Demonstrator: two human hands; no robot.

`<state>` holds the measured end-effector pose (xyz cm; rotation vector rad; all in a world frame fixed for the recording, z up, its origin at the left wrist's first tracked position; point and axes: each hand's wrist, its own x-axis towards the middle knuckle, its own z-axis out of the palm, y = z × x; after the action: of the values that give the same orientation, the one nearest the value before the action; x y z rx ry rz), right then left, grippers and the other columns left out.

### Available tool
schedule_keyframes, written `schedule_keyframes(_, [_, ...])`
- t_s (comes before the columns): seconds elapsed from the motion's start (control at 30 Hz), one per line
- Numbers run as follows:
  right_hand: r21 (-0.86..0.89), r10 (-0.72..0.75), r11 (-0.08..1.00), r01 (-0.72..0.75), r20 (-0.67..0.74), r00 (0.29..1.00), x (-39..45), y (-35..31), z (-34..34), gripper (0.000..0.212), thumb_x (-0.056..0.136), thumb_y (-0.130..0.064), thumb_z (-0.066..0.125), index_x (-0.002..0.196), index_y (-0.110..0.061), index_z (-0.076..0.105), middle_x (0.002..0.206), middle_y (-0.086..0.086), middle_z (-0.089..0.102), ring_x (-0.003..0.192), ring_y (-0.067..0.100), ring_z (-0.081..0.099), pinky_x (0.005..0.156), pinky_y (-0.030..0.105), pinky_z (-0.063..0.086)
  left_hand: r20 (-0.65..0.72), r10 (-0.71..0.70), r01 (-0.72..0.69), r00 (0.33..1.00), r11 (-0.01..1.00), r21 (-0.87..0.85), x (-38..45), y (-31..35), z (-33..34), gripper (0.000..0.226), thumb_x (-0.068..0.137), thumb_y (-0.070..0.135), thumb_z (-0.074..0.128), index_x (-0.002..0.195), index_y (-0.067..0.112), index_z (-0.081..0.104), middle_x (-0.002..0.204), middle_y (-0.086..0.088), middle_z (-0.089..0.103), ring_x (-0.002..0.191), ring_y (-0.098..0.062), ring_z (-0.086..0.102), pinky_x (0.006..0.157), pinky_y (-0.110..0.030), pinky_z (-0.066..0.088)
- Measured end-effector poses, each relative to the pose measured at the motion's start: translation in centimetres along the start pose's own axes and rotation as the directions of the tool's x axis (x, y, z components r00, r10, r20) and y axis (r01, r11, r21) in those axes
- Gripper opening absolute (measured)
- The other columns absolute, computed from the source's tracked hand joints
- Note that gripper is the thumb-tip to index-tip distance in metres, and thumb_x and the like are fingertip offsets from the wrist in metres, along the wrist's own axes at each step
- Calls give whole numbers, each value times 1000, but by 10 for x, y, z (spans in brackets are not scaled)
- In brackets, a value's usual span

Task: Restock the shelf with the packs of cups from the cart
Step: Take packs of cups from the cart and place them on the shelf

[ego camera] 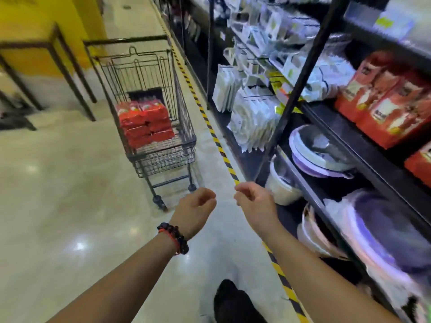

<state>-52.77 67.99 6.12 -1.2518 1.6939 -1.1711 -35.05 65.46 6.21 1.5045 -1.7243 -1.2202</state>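
While the cart (154, 117) stands ahead, both hands (196, 210) hang loosely curled.

A shop aisle: a wire cart (161, 127) stands beside black shelving (305, 66) stocked with packaged goods, hazard tape (210, 127) lining the floor.

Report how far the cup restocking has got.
Done: red packs already sit on the shelf at right. In hand: nothing; left hand and right hand hang loosely curled, reaching toward the cart. Left: a stack of red packs remains in it.
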Motion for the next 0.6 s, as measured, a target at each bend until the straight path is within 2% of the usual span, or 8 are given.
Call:
schedule_keyframes(0.1, [-7,-39,999,40,75,996,31,-10,32,38,86,-18,67,78,-56,67,77,-23,69,70,0,63,66,13,50,-59,-22,22,998,1000,-6,19,-9,-26,13,93,21,60,87,32,65,91,17,67,84,4,60,70,-15,42])
schedule_keyframes(0.17, [2,-45,999,45,122,992,58,-15,53,30,85,-20,66,75,-49,68,76,-23,69,69,0,63,65,14,49,-108,-49,47,993,999,-16,37,-13,-44,18,92,21,60,81,34,63,86,17,67,77,6,60,67,-15,42])
schedule_keyframes(0.3, [20,-73,997,70,197,978,120,-23,95,33,88,-10,65,78,-41,66,79,-23,69,74,-2,63,65,8,46,-195,-102,109,975,994,24,84,-21,-83,16,91,19,60,84,33,63,87,13,67,81,-3,62,68,-18,43])
schedule_keyframes(0.43, [61,-63,997,49,258,964,182,-38,128,30,88,-12,66,80,-41,67,81,-23,70,78,-2,64,69,10,48,-255,-110,127,961,990,54,141,-17,-119,14,91,20,61,84,32,64,87,14,67,80,3,60,64,-12,40])
schedule_keyframes(0.5, [64,-53,997,36,289,956,211,-45,140,31,88,-12,67,81,-42,67,83,-25,70,81,-4,65,69,9,49,-273,-100,124,957,990,71,168,-14,-134,9,92,21,60,88,28,66,90,13,67,85,0,61,70,-16,45])
schedule_keyframes(0.6, [62,-47,998,29,308,950,252,-55,157,28,89,-11,67,83,-38,68,82,-15,72,80,-2,65,70,12,50,-306,-116,132,945,991,33,200,-13,-153,8,91,21,60,89,26,66,89,10,68,87,-8,64,77,-25,51])
